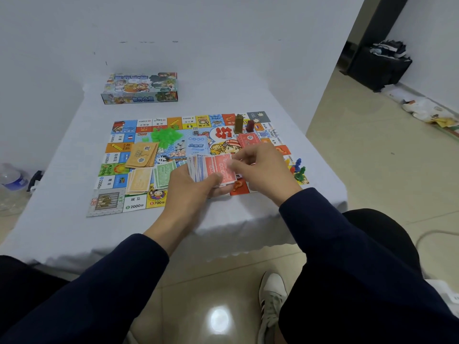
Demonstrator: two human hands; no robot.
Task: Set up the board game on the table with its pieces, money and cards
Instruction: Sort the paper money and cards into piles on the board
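Observation:
The colourful game board (pixel 109 194) lies flat on the white-covered table (pixel 62 219). My left hand (pixel 188 187) grips a fanned stack of red and blue play money (pixel 213 170) above the board's near edge. My right hand (pixel 263 170) pinches the top red note of that stack. On the board lie a green money pile (pixel 162 176), an orange money pile (pixel 139 181), tan cards (pixel 142 155), a red card pile (pixel 248 140), blue cards (pixel 197 144), green houses (pixel 165 136), a die (pixel 195 132), tall brown (pixel 239 123) and dark red (pixel 250 125) pieces, and pawns (pixel 299 168).
The game box (pixel 140 88) stands at the table's far side. A water bottle (pixel 12 178) lies on the floor at left. A black bin (pixel 380 65) and scattered papers (pixel 427 112) are at right. My shoe (pixel 270 299) is on the tiled floor below.

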